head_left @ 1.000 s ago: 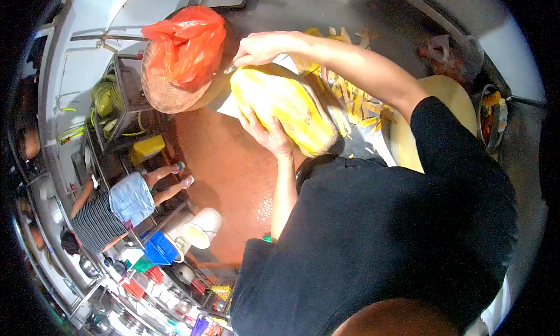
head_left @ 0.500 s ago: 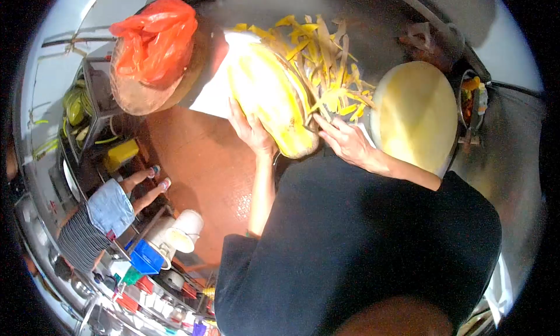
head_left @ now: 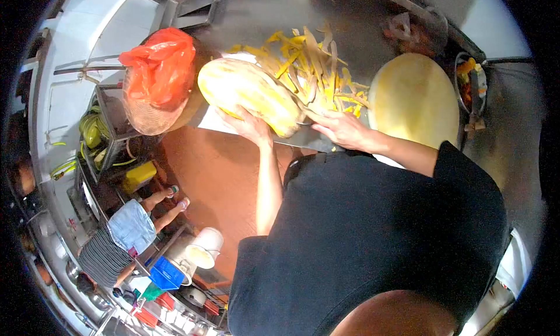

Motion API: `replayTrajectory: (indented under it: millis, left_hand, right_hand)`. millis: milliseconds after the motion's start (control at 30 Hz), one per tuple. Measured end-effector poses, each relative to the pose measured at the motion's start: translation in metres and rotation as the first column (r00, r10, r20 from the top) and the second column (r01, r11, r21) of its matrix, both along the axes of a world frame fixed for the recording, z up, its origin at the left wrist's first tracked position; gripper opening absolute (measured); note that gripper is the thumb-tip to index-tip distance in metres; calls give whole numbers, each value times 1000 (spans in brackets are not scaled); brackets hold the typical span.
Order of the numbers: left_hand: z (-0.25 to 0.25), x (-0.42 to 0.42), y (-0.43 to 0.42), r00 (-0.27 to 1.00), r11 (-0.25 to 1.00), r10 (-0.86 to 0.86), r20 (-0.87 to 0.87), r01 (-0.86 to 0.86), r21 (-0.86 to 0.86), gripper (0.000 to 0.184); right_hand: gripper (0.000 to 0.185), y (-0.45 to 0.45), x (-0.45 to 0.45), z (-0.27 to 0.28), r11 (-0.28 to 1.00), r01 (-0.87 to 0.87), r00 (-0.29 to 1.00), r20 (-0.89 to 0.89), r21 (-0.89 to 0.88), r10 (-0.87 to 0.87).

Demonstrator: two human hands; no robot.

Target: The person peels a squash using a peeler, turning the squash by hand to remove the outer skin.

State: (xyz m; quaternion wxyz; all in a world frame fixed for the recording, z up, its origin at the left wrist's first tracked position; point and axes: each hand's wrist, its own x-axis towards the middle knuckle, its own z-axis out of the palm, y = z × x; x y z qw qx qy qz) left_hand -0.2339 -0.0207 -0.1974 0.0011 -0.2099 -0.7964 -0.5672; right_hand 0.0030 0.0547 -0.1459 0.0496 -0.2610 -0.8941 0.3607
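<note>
Squash (head_left: 248,93), left grip (head_left: 249,126) clasping its near side, right grip (head_left: 343,129) half-curled by its end, its hold unclear.

A dark grey metal work counter (head_left: 364,21) spreads out beyond both hands. Between the left hand (head_left: 249,127) and the right hand (head_left: 344,130), and reaching out past the left, is a long, pale yellow peeled squash (head_left: 248,88); whether its full weight rests on the counter cannot be told. Under it, a white sheet or board (head_left: 214,119) shows beside the left fingers. Beyond the right hand, peel strips (head_left: 318,73), yellow and tan, lie in a loose, overlapping heap. Just right of that hand sits a round, pale chopping board (head_left: 415,102); farther right, a bowl (head_left: 461,93) of orange pieces. A clear plastic bag (head_left: 408,35) with reddish contents lies well beyond the right hand. Out past the left hand stands a round wooden chopping block (head_left: 153,119).
</note>
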Motion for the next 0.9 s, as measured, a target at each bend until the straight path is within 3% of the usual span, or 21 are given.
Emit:
replayTrajectory:
  millis: [100, 233, 367, 433, 467, 533, 567, 600, 667, 700, 800, 900]
  left_hand:
    - [-15, -5, -8, 1000, 998, 2, 24, -3, 63, 78]
    - [-2, -4, -6, 1000, 998, -29, -5, 29, 49, 65]
    - [1, -4, -4, 1000, 1000, 4, 8, -4, -15, 64]
    - [-4, -6, -6, 1000, 999, -8, 13, 8, -36, 64]
    - [-11, -7, -8, 1000, 999, -7, 4, 7, -38, 65]
    - [-11, -10, -5, 1000, 999, -10, -19, 9, -40, 65]
    - [-10, -7, -8, 1000, 999, -20, -23, 19, -50, 65]
    - [-3, -5, -6, 1000, 999, -8, 26, 9, -37, 64]
    - [-2, -7, -2, 999, 1000, 27, 46, -26, -13, 63]
    - [-2, -5, -3, 998, 999, 36, 59, -36, -7, 63]
    - [-2, 2, -1, 998, 997, 60, 25, -61, 39, 65]
    - [-8, 1, -3, 998, 998, 62, 10, -62, 24, 65]
  right_hand:
    - [36, 54, -4, 27, 982, -69, 969, 223, -177, 108]
    - [32, 110, -119, 69, 996, -93, 991, 100, 3, 92]
    - [37, 138, -260, 72, 948, -306, 944, 155, 91, 290]
    - [36, 143, -308, 71, 945, -324, 924, 197, -46, 326]
    - [36, 144, -324, 69, 926, -377, 900, 243, 17, 362]
    - [36, 145, -337, 47, 911, -413, 904, 126, 8, 409]
    - [36, 141, -335, 32, 906, -423, 904, 70, -8, 422]
    - [36, 135, -324, 36, 906, -419, 904, 120, 61, 410]
    - [37, 111, -266, 43, 941, -310, 951, 42, 133, 307]
    - [38, 95, -234, 39, 957, -225, 959, -133, 184, 251]
    - [46, 53, -157, 7, 971, 18, 986, -166, 240, 23]
    - [46, 9, -58, -28, 966, 42, 997, -74, 255, -24]
